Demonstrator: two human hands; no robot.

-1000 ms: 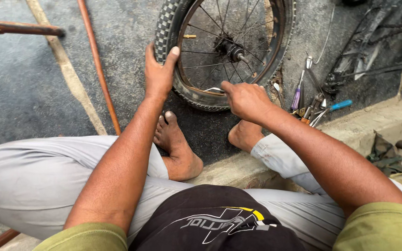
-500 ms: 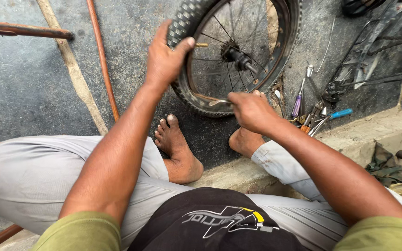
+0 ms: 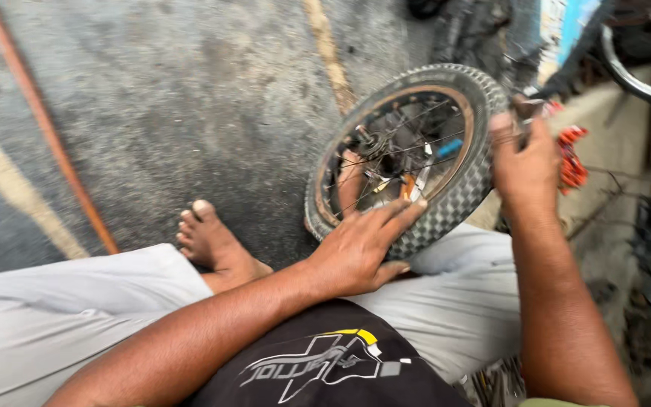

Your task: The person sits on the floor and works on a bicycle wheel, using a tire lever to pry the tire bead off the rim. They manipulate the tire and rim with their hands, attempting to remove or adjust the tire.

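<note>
A small bicycle wheel [image 3: 453, 188] with a knobby grey tyre, brown rim, thin spokes and a hub stands tilted over my right thigh. My left hand [image 3: 359, 245] grips its lower edge, fingers lying over the tyre and rim. My right hand [image 3: 525, 162] is closed around the tyre's right side near the top; the frame is blurred there, so I cannot tell if it also holds a small tool. My bare left foot [image 3: 212, 241] rests on the asphalt.
Grey asphalt [image 3: 190, 113] stretches ahead, crossed by an orange-brown pipe [image 3: 47, 136] and a pale painted stripe [image 3: 329, 53]. A concrete kerb [image 3: 612, 128] runs on the right with an orange object [image 3: 570, 154] and dark bike parts [image 3: 642, 60] beyond.
The wheel has been lifted off the ground and pulled toward my lap. Both hands shifted along the tyre, and my view swung to the right, with motion blur.
</note>
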